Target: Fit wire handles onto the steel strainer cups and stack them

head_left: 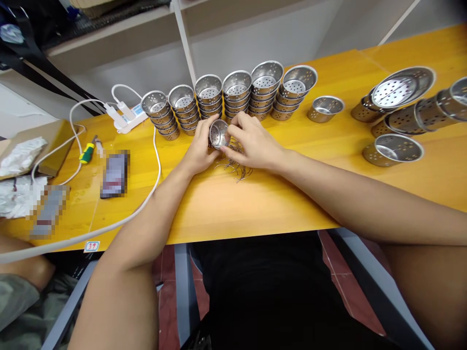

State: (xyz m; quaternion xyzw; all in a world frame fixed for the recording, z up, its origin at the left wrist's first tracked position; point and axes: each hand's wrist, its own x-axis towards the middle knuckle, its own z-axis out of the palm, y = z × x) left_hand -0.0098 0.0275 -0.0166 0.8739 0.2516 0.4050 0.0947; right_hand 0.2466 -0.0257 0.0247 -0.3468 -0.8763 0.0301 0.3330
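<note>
A small perforated metal cup (220,134) is tilted with its mouth toward me, between my hands. My left hand (200,149) wraps round its left side. My right hand (251,141) is closed at the cup's right rim, with thumb and fingers bent; a thin wire piece may be between them, too small to tell. Several thin curved wires (239,171) lie on the yellow table (226,209) under and beside my right hand. Just behind my hands stand several stacks of similar perforated cups (237,92) in a row.
A single cup (326,109) and more cups (394,149) stand to the right. Leftward are a power strip (130,119) with white cables, a green screwdriver (87,153), two blurred phones (114,175) and a box (54,155). Another person's leg (24,257) shows at lower left.
</note>
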